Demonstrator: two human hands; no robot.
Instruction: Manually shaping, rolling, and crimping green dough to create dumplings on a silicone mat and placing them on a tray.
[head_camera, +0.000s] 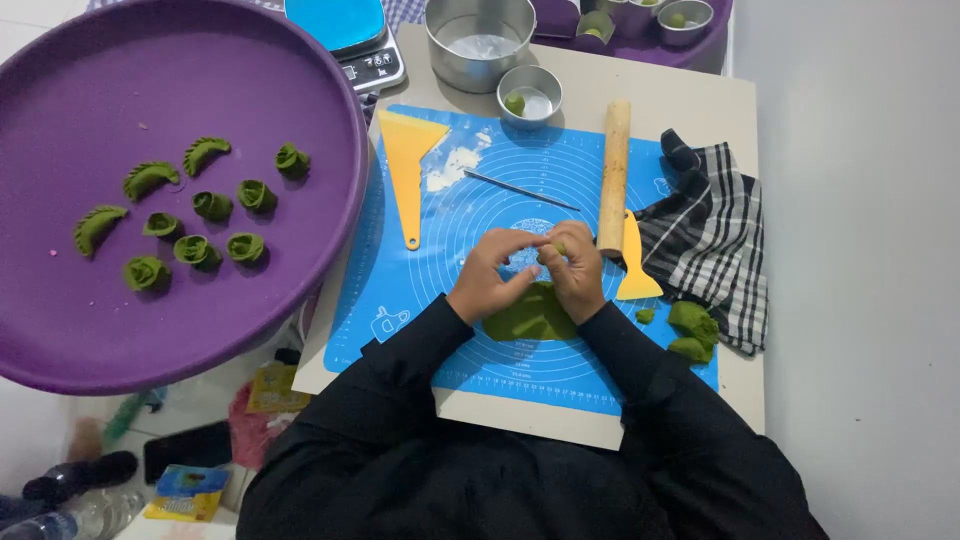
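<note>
My left hand (490, 272) and my right hand (574, 266) meet over the blue silicone mat (480, 190). Together they pinch a small green dough piece (559, 247) between the fingertips. Under the hands lies a flat sheet of green dough (527, 316) on the mat. A few green dough lumps (692, 328) sit at the mat's right edge. Black sleeves cover both forearms.
A large purple tray (60, 320) at left carries several shaped green dumplings (205, 205). On the mat lie a wooden rolling pin (613, 175), two yellow scrapers (407, 160), a thin metal stick (520, 190). A checked cloth (712, 240), metal bowls (480, 42) and a scale (365, 50) stand nearby.
</note>
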